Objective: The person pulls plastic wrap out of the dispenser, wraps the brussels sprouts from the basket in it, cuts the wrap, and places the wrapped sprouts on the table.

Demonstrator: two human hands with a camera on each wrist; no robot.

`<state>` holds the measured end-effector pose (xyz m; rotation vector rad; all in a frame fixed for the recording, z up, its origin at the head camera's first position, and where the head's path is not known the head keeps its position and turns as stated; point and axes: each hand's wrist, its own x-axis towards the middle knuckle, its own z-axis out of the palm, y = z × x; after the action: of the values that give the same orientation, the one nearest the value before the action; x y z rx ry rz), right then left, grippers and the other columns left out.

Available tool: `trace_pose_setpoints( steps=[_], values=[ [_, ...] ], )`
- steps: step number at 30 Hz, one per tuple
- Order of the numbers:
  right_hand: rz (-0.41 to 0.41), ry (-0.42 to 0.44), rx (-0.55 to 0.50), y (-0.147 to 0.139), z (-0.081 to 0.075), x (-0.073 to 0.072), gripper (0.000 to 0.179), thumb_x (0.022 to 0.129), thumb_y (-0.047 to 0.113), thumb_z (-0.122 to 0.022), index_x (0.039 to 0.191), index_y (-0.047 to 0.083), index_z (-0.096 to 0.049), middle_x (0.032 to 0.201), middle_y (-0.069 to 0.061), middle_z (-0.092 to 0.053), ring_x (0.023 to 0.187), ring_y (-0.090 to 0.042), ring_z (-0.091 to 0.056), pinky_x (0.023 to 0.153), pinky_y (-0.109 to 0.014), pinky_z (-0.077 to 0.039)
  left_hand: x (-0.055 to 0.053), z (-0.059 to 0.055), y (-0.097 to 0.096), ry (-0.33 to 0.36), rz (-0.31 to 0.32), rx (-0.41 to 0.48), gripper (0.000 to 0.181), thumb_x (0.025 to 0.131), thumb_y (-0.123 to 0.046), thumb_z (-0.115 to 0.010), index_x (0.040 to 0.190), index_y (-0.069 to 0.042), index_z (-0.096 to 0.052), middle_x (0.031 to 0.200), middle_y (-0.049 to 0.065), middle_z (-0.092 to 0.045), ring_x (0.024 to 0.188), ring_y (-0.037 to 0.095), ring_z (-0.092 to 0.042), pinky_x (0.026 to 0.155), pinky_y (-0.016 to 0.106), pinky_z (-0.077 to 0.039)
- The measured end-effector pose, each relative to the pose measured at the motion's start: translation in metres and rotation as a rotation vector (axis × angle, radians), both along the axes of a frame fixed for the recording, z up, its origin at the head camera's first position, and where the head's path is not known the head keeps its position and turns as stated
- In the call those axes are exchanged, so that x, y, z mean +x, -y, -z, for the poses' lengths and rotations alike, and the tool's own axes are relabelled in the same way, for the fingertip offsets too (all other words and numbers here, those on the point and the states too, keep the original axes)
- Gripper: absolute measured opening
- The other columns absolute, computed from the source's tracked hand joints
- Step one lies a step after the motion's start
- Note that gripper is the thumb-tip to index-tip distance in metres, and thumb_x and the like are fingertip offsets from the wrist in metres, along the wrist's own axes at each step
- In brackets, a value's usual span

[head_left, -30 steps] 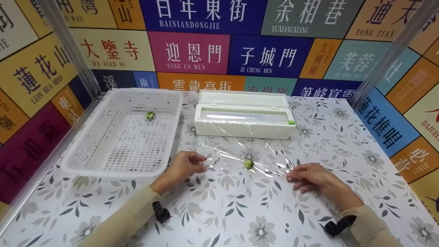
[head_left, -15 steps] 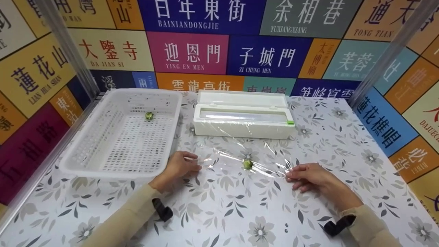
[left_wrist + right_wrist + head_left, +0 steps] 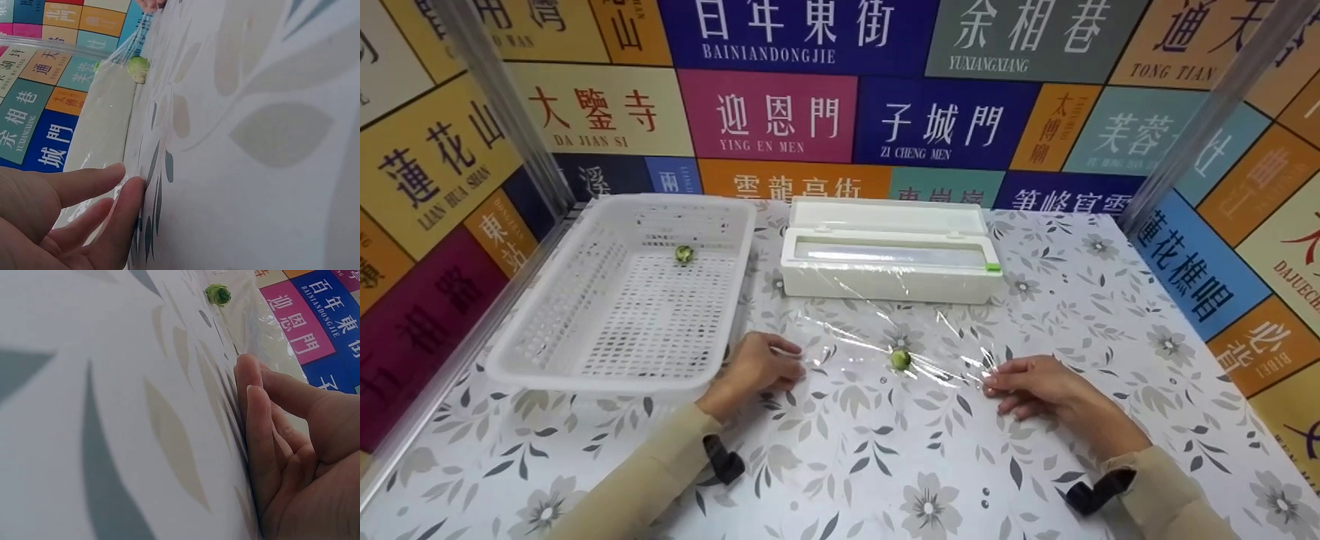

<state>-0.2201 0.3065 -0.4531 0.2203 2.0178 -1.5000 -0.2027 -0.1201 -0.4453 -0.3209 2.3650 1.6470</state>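
A sheet of clear plastic wrap (image 3: 847, 337) runs forward from the white wrap dispenser (image 3: 892, 281) over the table. On the sheet, near its front edge, sits a green Brussels sprout (image 3: 900, 360). My right hand (image 3: 1035, 386) pinches the wrap's front right corner between thumb and fingers, gathering it into creases. At the left front corner, my left hand (image 3: 761, 371) lies low by the table. In the left wrist view its thumb and forefinger (image 3: 132, 197) stand slightly apart, with no wrap clearly visible between them.
A white perforated basket (image 3: 739, 300) stands at the left, close beside my left hand, with another Brussels sprout (image 3: 683, 254) inside. The dispenser's lid (image 3: 889, 215) is raised at the back. A green slider (image 3: 993, 267) sits at its right end. Sign-covered walls surround the table.
My left hand has drawn back left from the wrap's edge, then shifted slightly right again. The right hand keeps its pinch in place. The sprout has stayed put on the wrap.
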Motion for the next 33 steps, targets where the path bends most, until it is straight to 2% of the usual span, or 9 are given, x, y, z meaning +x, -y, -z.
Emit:
trace_pose_setpoints(
  steps=[5, 8, 12, 18, 21, 25, 28, 33],
  values=[
    [0.02, -0.001, 0.018, 0.0, 0.0001, -0.0005, 0.037, 0.084, 0.026, -0.081, 0.111, 0.008, -0.065, 0.093, -0.002, -0.079, 0.066, -0.01, -0.072, 0.054, -0.023, -0.06, -0.0015, 0.0026, -0.0046, -0.038, 0.04, -0.074, 0.023, 0.076, 0.004, -0.079, 0.099, 0.0, -0.074, 0.078, 0.013, -0.075, 0.057, 0.015, -0.068, 0.055, 0.026, -0.061],
    [0.024, -0.003, 0.026, 0.0003, -0.0001, -0.0013, 0.039, 0.083, 0.026, -0.082, 0.112, 0.007, -0.065, 0.093, -0.002, -0.079, 0.066, -0.01, -0.072, 0.054, -0.023, -0.06, -0.0023, 0.0037, -0.0057, -0.085, 0.052, -0.114, 0.015, 0.078, 0.002, -0.079, 0.093, 0.0, -0.076, 0.074, 0.013, -0.074, 0.055, 0.013, -0.066, 0.053, 0.024, -0.06],
    [0.023, -0.001, 0.027, 0.0006, 0.0003, -0.0017, 0.039, 0.083, 0.027, -0.082, 0.112, 0.007, -0.066, 0.094, -0.003, -0.078, 0.066, -0.01, -0.072, 0.054, -0.023, -0.06, -0.0027, 0.0051, -0.0044, -0.117, 0.055, -0.123, 0.006, 0.081, -0.001, -0.078, 0.086, -0.001, -0.077, 0.068, 0.011, -0.073, 0.051, 0.011, -0.062, 0.048, 0.022, -0.056],
    [0.021, 0.003, 0.007, 0.0007, 0.0004, -0.0008, 0.038, 0.084, 0.026, -0.081, 0.113, 0.007, -0.065, 0.095, -0.003, -0.078, 0.068, -0.011, -0.073, 0.055, -0.023, -0.061, -0.0031, 0.0096, -0.002, -0.097, 0.048, -0.076, 0.003, 0.085, -0.002, -0.074, 0.085, 0.0, -0.076, 0.065, 0.009, -0.07, 0.05, 0.011, -0.06, 0.047, 0.021, -0.053],
    [0.036, -0.002, 0.0, 0.0008, -0.0007, -0.0002, 0.046, 0.083, 0.025, -0.082, 0.12, 0.004, -0.062, 0.095, -0.004, -0.078, 0.069, -0.012, -0.074, 0.055, -0.023, -0.061, -0.0031, 0.0085, -0.0019, -0.06, 0.042, -0.051, 0.003, 0.086, -0.002, -0.074, 0.087, 0.0, -0.076, 0.069, 0.011, -0.072, 0.052, 0.012, -0.063, 0.049, 0.022, -0.057],
    [0.06, -0.027, 0.002, 0.0022, -0.0032, 0.002, 0.061, 0.083, 0.024, -0.082, 0.128, 0.0, -0.05, 0.093, -0.004, -0.078, 0.069, -0.013, -0.074, 0.055, -0.023, -0.06, -0.0029, 0.0062, -0.0021, -0.023, 0.045, -0.03, 0.009, 0.083, 0.002, -0.075, 0.091, 0.001, -0.075, 0.076, 0.015, -0.074, 0.057, 0.014, -0.066, 0.054, 0.025, -0.06],
    [0.068, -0.057, 0.009, 0.0041, -0.0052, 0.0043, 0.057, 0.084, 0.024, -0.082, 0.121, 0.002, -0.045, 0.091, -0.005, -0.078, 0.068, -0.014, -0.074, 0.054, -0.023, -0.059, -0.0029, 0.0054, -0.0021, -0.022, 0.05, -0.034, 0.012, 0.079, 0.004, -0.077, 0.091, 0.0, -0.074, 0.078, 0.014, -0.074, 0.058, 0.014, -0.067, 0.055, 0.025, -0.061],
    [0.052, -0.12, 0.026, 0.0074, -0.0069, 0.0069, 0.039, 0.085, 0.022, -0.081, 0.101, 0.007, -0.048, 0.085, -0.006, -0.079, 0.062, -0.013, -0.072, 0.053, -0.022, -0.058, -0.0026, 0.0055, -0.0024, -0.033, 0.055, -0.044, 0.008, 0.08, 0.002, -0.077, 0.088, 0.0, -0.074, 0.074, 0.013, -0.073, 0.054, 0.013, -0.064, 0.05, 0.023, -0.058]
  ],
)
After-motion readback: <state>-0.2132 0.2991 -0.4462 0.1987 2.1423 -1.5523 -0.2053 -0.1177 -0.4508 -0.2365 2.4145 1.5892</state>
